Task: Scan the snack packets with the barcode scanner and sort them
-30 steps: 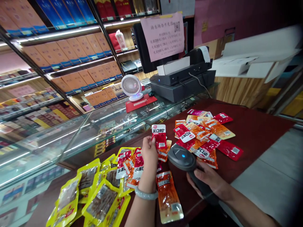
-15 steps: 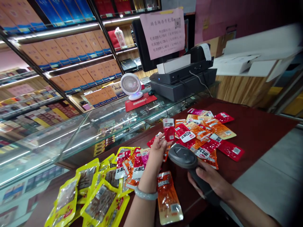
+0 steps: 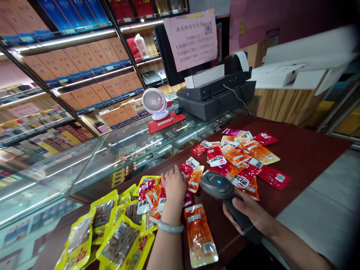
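My right hand [image 3: 250, 210] is wrapped round the handle of a dark barcode scanner [image 3: 216, 184], whose top shows a small lit blue light. My left hand [image 3: 174, 183], with a pale bangle at the wrist, lies over small red and orange snack packets, fingers apart; its fingertips partly hide what they touch. Beside it are a red-and-white packet [image 3: 189, 165] and an orange packet [image 3: 195, 179]. A larger orange snack packet [image 3: 200, 236] lies alone between my forearms. Yellow snack bags [image 3: 120, 240] are heaped at the left, and mixed red and orange packets [image 3: 234, 155] at the right.
The dark red tabletop [image 3: 306, 150] meets a glass display counter [image 3: 92, 161]. On the counter stand a white fan [image 3: 154, 101], a red mat [image 3: 165, 123], a monitor with a pink notice [image 3: 191, 41] and a black cash drawer [image 3: 216, 101]. Boxed goods fill the shelves behind.
My left hand has let go of a red-and-white packet at the right pile and moved left and down onto other packets. The scanner's blue light has come on; my right hand stays put.
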Demonstrator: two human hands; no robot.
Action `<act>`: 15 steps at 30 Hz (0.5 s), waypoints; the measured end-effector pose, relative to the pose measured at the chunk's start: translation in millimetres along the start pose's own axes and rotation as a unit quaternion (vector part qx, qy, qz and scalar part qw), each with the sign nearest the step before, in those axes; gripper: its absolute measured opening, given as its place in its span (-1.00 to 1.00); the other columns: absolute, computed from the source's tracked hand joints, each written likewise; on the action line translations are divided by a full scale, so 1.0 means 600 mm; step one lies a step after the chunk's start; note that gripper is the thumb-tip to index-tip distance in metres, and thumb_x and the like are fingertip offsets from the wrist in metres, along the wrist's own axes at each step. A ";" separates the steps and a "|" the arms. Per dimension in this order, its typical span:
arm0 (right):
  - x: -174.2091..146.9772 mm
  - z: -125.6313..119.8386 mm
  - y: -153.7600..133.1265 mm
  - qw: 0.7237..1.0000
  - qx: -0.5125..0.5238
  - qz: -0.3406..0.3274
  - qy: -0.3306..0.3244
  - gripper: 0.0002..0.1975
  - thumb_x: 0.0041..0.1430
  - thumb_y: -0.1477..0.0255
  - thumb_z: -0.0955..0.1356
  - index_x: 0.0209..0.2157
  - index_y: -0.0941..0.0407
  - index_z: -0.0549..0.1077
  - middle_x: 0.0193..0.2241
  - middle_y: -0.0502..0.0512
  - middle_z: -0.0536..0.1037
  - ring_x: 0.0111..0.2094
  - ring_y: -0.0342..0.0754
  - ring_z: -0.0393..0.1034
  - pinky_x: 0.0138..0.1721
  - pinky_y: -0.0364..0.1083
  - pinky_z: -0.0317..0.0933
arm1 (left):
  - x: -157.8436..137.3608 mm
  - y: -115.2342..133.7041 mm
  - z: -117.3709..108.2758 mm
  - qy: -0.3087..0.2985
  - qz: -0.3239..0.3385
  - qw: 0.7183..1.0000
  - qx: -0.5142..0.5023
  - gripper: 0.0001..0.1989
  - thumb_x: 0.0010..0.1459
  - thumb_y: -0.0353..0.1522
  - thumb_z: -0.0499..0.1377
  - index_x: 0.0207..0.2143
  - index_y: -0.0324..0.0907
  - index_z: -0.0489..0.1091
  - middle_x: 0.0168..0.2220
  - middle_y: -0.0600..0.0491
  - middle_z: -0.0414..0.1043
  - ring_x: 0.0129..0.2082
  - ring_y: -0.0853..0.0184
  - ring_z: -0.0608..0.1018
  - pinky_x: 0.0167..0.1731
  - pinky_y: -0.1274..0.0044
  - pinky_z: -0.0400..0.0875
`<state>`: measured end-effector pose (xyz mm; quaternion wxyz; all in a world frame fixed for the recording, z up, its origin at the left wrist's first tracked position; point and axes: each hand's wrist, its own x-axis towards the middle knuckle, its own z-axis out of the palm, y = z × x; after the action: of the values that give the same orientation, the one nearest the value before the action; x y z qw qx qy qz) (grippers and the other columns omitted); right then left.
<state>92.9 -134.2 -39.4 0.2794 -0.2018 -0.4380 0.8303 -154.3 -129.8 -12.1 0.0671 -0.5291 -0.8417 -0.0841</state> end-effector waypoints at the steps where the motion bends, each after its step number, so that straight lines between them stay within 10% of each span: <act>1: 0.000 0.001 -0.001 1.000 -0.001 0.001 0.001 -0.45 0.00 -0.07 0.44 -0.30 0.12 0.33 -0.61 -0.08 0.45 -0.75 -0.26 0.27 -0.74 -0.29 0.22 | 0.002 0.001 -0.002 0.002 -0.003 1.000 -0.001 -0.36 0.17 -0.16 0.16 0.22 -0.34 0.27 0.05 -0.27 0.45 0.09 -0.03 0.40 0.16 0.18 0.09; 11: 0.002 -0.002 0.003 1.000 -0.012 -0.006 0.005 -0.47 0.05 -0.06 0.42 -0.26 0.13 0.35 -0.60 -0.07 0.46 -0.75 -0.25 0.28 -0.74 -0.28 0.19 | 0.010 -0.003 -0.021 0.001 -0.057 0.992 -0.115 -0.79 0.17 -0.27 0.17 -0.15 -0.14 0.38 -0.28 -0.06 0.55 -0.19 0.14 0.55 -0.25 0.44 0.26; 15: 0.001 -0.005 0.007 1.000 -0.001 -0.002 0.004 -0.47 0.04 -0.05 0.43 -0.23 0.12 0.34 -0.60 -0.08 0.45 -0.75 -0.24 0.29 -0.74 -0.27 0.20 | 0.009 0.004 -0.017 0.004 -0.091 0.941 -0.326 -0.85 0.21 -0.28 0.10 -0.21 -0.13 0.37 -0.40 0.01 0.54 -0.44 0.27 0.55 -0.43 0.52 0.25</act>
<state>93.2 -133.9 -44.7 0.2825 -0.2050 -0.4382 0.8283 -154.3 -126.0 -0.6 -0.1134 -0.4426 -0.8125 -0.3621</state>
